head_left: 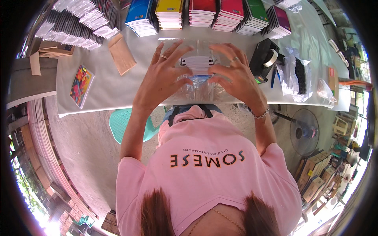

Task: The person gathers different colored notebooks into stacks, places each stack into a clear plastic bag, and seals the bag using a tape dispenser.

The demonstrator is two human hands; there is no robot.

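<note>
A small stack of spiral-bound notebooks (197,65) sits at the near middle of the table, white page edges upward, with dark binding at both ends and a strip of blue along the near side. Clear plastic (199,91) lies around and under it, reaching the table's near edge. On the stack's left side is my left hand (168,72), fingers spread and curved, a ring on one. My right hand (237,71) mirrors it on the right, fingers apart, thumb near the stack's corner. Whether the fingertips press the stack or only the plastic, I cannot tell.
Colourful notebook piles (202,13) line the far side. Silvery-wrapped black spiral bundles (75,23) stand far left. A brown envelope (121,54) and a patterned notebook (82,85) lie left. Right are a tape dispenser (264,55), a blue pen (273,78) and a standing fan (304,131).
</note>
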